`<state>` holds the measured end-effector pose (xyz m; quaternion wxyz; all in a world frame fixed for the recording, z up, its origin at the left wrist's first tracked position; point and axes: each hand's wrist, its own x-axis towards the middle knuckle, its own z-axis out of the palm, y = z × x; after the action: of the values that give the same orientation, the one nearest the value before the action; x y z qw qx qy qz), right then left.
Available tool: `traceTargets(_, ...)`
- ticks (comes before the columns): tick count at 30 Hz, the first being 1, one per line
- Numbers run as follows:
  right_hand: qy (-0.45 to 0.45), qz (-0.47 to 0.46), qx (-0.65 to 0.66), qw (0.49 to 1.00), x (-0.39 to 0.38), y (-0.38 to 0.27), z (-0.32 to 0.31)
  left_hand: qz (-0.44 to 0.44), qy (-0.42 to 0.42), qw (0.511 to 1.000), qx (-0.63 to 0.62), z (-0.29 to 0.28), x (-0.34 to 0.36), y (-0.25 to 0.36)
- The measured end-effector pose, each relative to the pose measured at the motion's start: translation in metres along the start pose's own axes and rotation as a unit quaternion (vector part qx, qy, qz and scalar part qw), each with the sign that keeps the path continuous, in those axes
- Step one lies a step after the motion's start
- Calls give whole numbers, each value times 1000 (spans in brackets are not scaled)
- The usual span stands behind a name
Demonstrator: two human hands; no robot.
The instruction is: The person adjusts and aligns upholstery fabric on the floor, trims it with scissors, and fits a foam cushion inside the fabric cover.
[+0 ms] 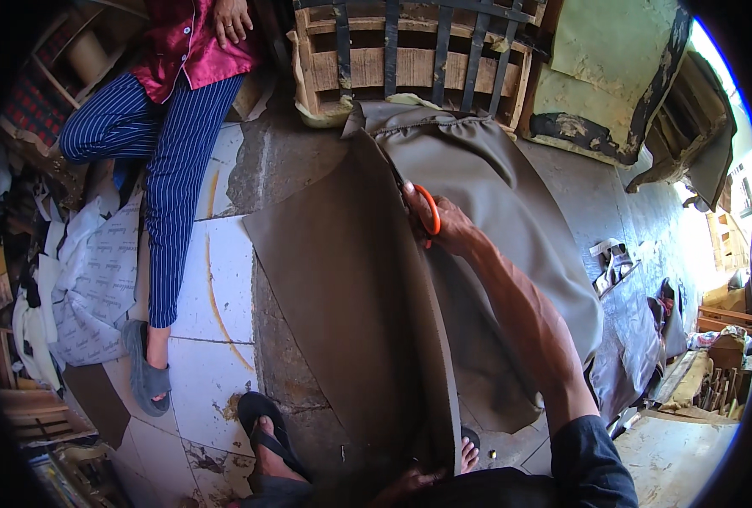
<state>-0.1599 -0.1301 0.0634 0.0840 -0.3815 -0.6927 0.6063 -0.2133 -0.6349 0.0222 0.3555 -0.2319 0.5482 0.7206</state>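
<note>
My right hand (450, 227) is closed round the orange handles of a pair of scissors (433, 207). Their dark blades point away from me, into a sheet of brown upholstery leatherette (334, 271). One raised edge of the sheet runs from the blades back toward my body. At the lower edge my left hand (411, 483), dim and partly hidden, grips the near end of that sheet. To the right of the cut line spreads more of the brown material (503, 212), gathered along a seam at its far end, beneath my right forearm.
Ahead stands a wooden seat frame (418, 68) with dark webbing. Beside it leans a foam-covered panel (600, 68). A person in striped trousers (168, 169) sits at the left, one sandalled foot on the white tiles (215, 296). Scraps (96, 279) lie far left; wood pieces, right.
</note>
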Motion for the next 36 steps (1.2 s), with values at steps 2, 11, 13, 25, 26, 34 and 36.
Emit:
traceTargets(2, -37, 25, -16, 999, 0, -3, -2, -1, 3, 1000, -1, 0, 2, 1)
traceTargets(11, -16, 11, 6, 1000, 5, -4, 3, -3, 11, 1000, -4, 0, 3, 0)
traceTargets(13, -12, 12, 30, 999, 9, -3, 5, 0, 13, 1000, -5, -1, 3, 1)
traceTargets(25, -3, 21, 55, 998, 21, -1, 6, -4, 19, 1000, -10, 1, 6, 0)
traceTargets(26, -9, 11, 50, 999, 24, 2, 5, -4, 20, 1000, -11, 1, 6, 0)
traceTargets(34, -8, -3, 40, 999, 25, -2, 6, -7, 26, 1000, -14, 1, 7, -1)
traceTargets(36, -3, -4, 21, 1000, 30, 3, 4, -9, 26, 1000, -12, 1, 9, -2)
